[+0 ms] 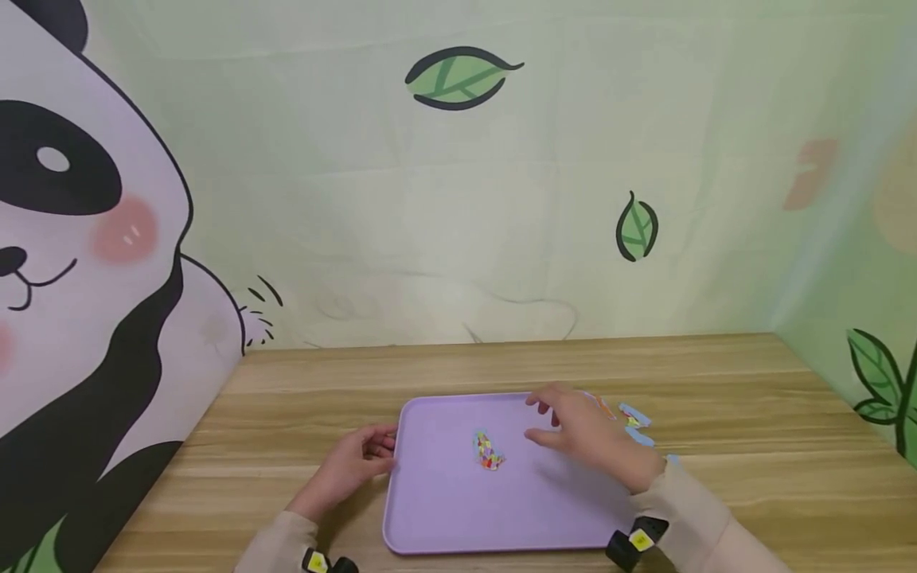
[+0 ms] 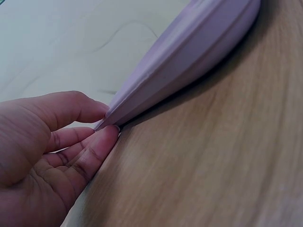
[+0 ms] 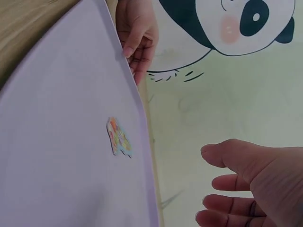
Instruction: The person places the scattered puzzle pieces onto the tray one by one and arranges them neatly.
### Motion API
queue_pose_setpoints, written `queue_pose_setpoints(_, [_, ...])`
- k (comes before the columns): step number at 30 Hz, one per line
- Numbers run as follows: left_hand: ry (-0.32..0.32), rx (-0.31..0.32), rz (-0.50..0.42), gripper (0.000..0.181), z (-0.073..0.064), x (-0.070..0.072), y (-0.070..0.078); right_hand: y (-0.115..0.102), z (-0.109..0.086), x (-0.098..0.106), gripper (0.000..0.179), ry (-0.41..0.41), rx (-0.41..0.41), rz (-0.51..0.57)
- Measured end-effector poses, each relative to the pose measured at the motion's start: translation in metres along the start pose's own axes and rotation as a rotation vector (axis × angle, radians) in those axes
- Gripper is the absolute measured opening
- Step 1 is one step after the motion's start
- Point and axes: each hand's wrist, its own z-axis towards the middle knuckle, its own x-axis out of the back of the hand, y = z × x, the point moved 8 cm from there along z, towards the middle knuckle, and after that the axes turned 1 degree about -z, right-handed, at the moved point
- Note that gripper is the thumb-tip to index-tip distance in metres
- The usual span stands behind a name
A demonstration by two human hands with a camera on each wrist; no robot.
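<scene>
A lilac tray (image 1: pixel 444 517) lies on the table with one small multicoloured patterned puzzle piece (image 1: pixel 489 450) on it. At the tray's left edge, my left hand (image 1: pixel 356 460) holds the rim between thumb and fingers, seen closely in the left wrist view (image 2: pixel 57 142). My right hand (image 1: pixel 583 430) hovers over the tray's right side, fingers apart and loosely bent, with nothing between them. In the right wrist view, that hand (image 3: pixel 251 184) is likewise empty, and the puzzle piece (image 3: pixel 118 137) lies apart from it.
Beyond the tray's right edge lie several more pieces, among them a blue-edged piece (image 1: pixel 634 415) and a light blue piece (image 1: pixel 639 436); my right forearm partly covers that area. Behind the wooden table (image 1: pixel 322 374) hangs a backdrop (image 1: pixel 344 199) with a panda and leaves.
</scene>
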Motion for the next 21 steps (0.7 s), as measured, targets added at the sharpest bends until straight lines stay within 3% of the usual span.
queue_pose_setpoints(13, [-0.005,-0.017,-0.009,0.051,0.001,0.001,-0.002,0.01,-0.02,0.032,0.033,0.05,0.046,0.001])
queue_pose_setpoints(21, [-0.004,-0.017,-0.016,0.051,0.002,0.0,-0.003,0.021,-0.033,0.043,0.034,0.028,0.004,-0.012])
